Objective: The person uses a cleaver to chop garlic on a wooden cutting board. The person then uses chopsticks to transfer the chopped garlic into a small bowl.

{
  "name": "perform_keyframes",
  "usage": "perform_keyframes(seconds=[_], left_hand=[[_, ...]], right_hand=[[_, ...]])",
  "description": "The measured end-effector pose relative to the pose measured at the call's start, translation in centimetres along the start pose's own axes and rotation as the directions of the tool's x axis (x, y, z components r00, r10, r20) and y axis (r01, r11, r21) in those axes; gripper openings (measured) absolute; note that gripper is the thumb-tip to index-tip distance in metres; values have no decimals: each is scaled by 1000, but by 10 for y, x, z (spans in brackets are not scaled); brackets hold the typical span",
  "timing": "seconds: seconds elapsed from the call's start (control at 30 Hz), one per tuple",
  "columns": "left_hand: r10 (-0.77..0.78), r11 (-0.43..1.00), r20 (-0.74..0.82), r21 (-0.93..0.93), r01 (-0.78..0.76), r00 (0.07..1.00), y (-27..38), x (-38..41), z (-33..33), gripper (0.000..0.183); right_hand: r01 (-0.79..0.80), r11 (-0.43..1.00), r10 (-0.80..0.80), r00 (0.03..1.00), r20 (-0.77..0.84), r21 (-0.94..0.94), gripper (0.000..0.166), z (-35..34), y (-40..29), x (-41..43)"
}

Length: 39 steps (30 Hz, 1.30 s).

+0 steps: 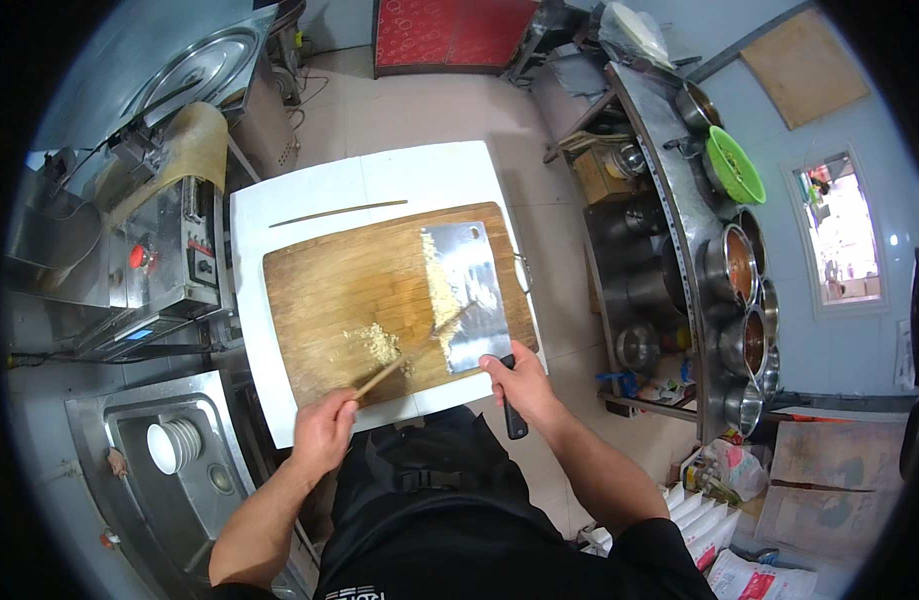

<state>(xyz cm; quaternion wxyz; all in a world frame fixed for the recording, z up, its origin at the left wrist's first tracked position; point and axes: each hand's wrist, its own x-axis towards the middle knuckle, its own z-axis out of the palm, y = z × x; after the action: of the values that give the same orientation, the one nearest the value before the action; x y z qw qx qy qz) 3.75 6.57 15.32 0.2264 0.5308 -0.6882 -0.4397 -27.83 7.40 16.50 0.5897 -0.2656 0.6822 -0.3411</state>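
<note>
My left hand (326, 429) holds a wooden chopstick (381, 379), whose far end reaches over the blade of a cleaver (471, 285). The cleaver's black handle (513, 412) is in my right hand (521, 381), and its wide steel blade lies broadside over the right part of a wooden cutting board (332, 277). Along the blade's left edge runs a band of finely chopped pale food (438, 281), possibly garlic. A smaller loose heap of the same bits (381, 343) sits on the board, close to the chopstick.
Beneath the board is a white table (309, 195), with a second thin stick (339, 213) behind the board. A steel sink (182, 517) with stacked white bowls (174, 446) stands left, below a machine (167, 255). Metal shelving (658, 150) at right carries steel pots (732, 259) and a green basket (733, 166).
</note>
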Motion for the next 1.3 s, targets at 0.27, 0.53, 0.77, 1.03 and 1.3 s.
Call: perform_keyframes(seconds=[0.27,0.53,0.77,1.03,1.3], left_hand=[[-65,998,118,31,62,991,20,33,84,16],[-179,984,126,44,174,976,30,31,126,18],[-161,984,72,91,154,984,22,19,138,18],[-191,979,43,76,188,981,15,19,143,18],[-267,964,79,31,266,960,18,33,132,21]], right_hand=[[-17,1000,21,990,-143,25,21,-34,20,16],[19,975,32,974,-224,224,21,-12,36,31],[81,954,2,960,-279,288,20,4,46,42],[76,950,30,943,-332,303,20,16,45,41],[109,947,15,926,-378,303,20,29,50,52]])
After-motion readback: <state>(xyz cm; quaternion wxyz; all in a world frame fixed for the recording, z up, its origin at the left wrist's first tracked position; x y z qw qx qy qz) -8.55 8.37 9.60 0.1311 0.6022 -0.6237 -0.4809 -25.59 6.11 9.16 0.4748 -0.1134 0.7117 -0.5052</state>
